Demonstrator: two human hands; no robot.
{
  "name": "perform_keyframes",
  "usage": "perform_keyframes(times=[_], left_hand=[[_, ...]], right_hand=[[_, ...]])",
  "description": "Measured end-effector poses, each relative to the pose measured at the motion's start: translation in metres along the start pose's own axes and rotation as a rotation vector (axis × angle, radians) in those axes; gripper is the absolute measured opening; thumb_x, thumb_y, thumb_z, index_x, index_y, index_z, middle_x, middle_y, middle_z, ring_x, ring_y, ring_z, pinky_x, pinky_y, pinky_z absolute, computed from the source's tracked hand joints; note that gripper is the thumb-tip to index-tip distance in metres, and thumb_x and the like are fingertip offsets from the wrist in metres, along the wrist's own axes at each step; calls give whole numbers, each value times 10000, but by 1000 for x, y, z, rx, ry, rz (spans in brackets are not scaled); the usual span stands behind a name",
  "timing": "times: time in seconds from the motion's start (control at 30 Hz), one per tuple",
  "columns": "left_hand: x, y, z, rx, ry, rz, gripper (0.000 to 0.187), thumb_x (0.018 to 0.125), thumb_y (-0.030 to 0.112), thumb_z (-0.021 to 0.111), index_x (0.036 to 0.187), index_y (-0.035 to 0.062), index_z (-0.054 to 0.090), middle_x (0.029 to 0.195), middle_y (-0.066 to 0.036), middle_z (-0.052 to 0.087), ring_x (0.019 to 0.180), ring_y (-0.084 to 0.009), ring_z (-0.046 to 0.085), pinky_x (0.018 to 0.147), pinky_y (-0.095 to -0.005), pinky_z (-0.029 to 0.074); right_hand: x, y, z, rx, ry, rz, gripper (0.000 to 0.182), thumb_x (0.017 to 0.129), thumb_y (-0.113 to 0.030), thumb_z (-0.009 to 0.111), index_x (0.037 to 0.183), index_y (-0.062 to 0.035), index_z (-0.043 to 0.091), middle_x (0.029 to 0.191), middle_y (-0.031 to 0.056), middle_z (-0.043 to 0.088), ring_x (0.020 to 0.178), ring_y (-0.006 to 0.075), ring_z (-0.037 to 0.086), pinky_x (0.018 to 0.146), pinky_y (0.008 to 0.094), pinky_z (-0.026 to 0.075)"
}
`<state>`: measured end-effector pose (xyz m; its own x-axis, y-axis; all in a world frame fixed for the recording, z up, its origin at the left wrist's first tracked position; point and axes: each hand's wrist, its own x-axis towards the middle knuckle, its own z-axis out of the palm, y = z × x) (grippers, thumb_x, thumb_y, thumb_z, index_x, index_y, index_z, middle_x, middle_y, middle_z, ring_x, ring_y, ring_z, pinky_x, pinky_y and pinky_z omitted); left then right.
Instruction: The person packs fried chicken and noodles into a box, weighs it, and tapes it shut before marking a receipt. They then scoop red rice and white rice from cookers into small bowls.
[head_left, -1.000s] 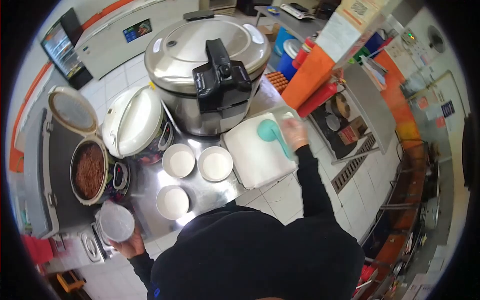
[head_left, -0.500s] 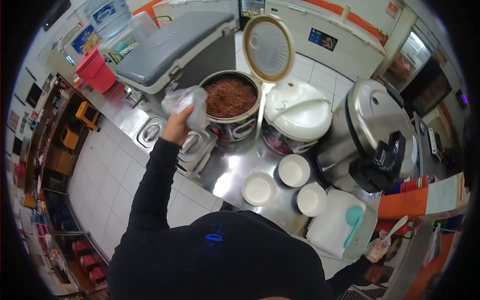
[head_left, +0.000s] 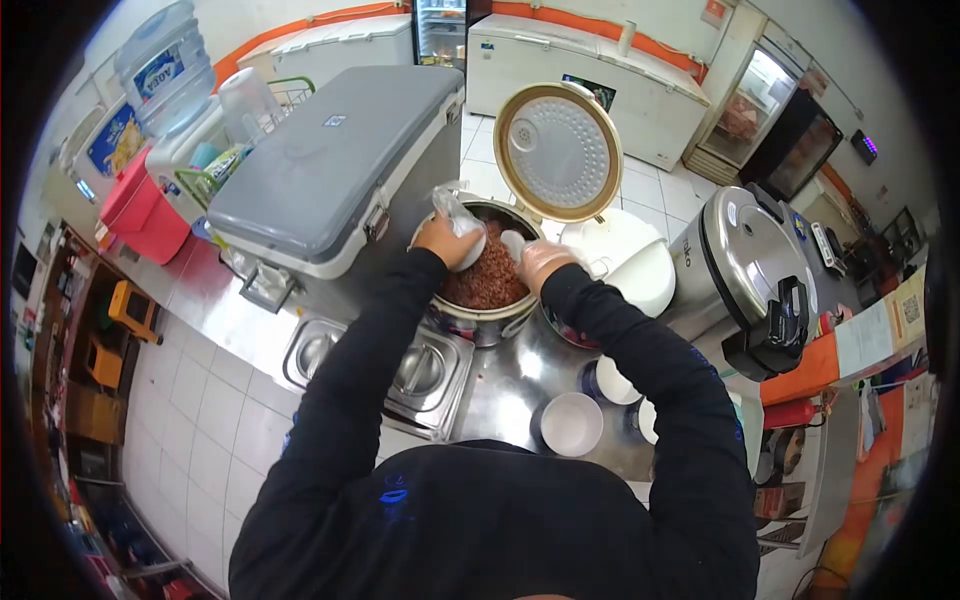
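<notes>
My left hand [head_left: 447,240] is closed around a clear plastic bag [head_left: 468,228] with something white and rounded in it, at the near-left rim of an open rice cooker [head_left: 487,328]. Reddish-brown rice [head_left: 488,278] fills the cooker below. My right hand [head_left: 547,263], in a clear plastic glove, grips a white rice paddle [head_left: 513,243] at the cooker's right side. The paddle's head is over the rice beside the bag; its handle is hidden in the hand. The cooker's lid [head_left: 560,150] stands raised behind.
A grey cooler box [head_left: 340,150] stands left of the cooker. To the right are a white-lidded cooker [head_left: 640,270] and a tall steel cooker [head_left: 745,260]. White bowls [head_left: 572,425] sit on the steel counter [head_left: 500,395], partly behind my right arm, near lidded steel pans [head_left: 425,370].
My right hand has swung from the far right, by the tray, to the open cooker with the paddle. My left hand has brought the bag over the cooker's rim. The view has shifted.
</notes>
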<state>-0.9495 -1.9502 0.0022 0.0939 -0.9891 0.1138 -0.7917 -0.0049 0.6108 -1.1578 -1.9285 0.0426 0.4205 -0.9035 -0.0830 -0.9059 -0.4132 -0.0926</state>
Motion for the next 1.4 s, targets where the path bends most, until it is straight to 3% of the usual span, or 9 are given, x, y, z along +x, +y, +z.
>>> perform_keyframes(times=[0.1, 0.47, 0.7, 0.83, 0.97, 1.03, 1.17, 1.2, 1.4], left_hand=[[-2, 9, 5, 17, -27, -98, 851, 689, 549, 625, 1232, -67, 401, 1108, -343, 501, 1008, -433, 538, 869, -434, 441], [-14, 22, 10, -79, -14, -106, 719, 774, 493, 575, 1202, -66, 429, 1130, -340, 458, 997, -449, 519, 886, -444, 421], [-18, 6, 30, -1077, 233, -127, 602, 879, 418, 519, 1275, -12, 373, 1212, -178, 501, 1097, -307, 501, 940, -378, 373], [-45, 22, -8, -1512, -238, -226, 577, 911, 537, 367, 1267, 85, 417, 1186, -76, 532, 1138, -223, 473, 987, -400, 330], [-64, 32, -14, -1918, -45, -234, 604, 899, 535, 397, 1289, 75, 362, 1252, -124, 458, 1166, -264, 447, 996, -457, 335], [-68, 27, -18, -1978, -41, -231, 637, 879, 524, 445, 1311, 72, 322, 1284, -154, 410, 1200, -290, 407, 991, -464, 361], [-70, 25, -22, -2029, -17, -258, 650, 842, 528, 507, 1288, 80, 355, 1259, -138, 441, 1171, -292, 442, 952, -458, 411], [-70, 27, -22, -2042, -17, -260, 641, 838, 526, 513, 1277, 81, 370, 1251, -133, 451, 1164, -289, 451, 948, -458, 415], [-66, 18, -11, -2011, -141, -206, 471, 831, 444, 551, 1171, 125, 490, 1137, -81, 547, 1064, -253, 528, 892, -446, 449]], right_hand=[[1, -16, -15, 169, -56, 135, 293, 839, -275, 520, 894, -24, 661, 883, 211, 634, 879, 336, 614, 774, 408, 479], [9, -26, 19, 153, 175, -132, 272, 867, -231, 462, 825, -8, 613, 756, 217, 618, 750, 373, 607, 699, 444, 479], [-19, -44, -21, 36, 199, -224, 224, 865, -234, 488, 869, -19, 549, 742, 195, 625, 732, 338, 631, 663, 428, 494], [-24, -47, -41, -82, 230, -265, 171, 847, -174, 486, 884, -21, 553, 773, 192, 642, 736, 311, 652, 622, 399, 517], [-21, -43, -80, -260, 222, -319, 195, 842, -175, 506, 883, -9, 599, 843, 177, 646, 766, 299, 643, 611, 414, 509], [0, -13, -80, 57, 326, -290, 205, 828, -223, 554, 847, -35, 633, 848, 180, 644, 773, 306, 637, 587, 427, 489], [0, 3, -76, 1055, -229, -49, 278, 836, -338, 606, 816, -67, 665, 638, 45, 588, 550, 139, 531, 487, 292, 414], [-6, 3, -73, 1017, -249, -70, 294, 840, -355, 618, 855, -69, 681, 580, -16, 515, 510, 83, 441, 474, 244, 374], [22, -2, -13, 889, -59, -290, 350, 842, -296, 625, 1055, -19, 627, 841, 63, 669, 734, 105, 590, 712, 257, 469]])
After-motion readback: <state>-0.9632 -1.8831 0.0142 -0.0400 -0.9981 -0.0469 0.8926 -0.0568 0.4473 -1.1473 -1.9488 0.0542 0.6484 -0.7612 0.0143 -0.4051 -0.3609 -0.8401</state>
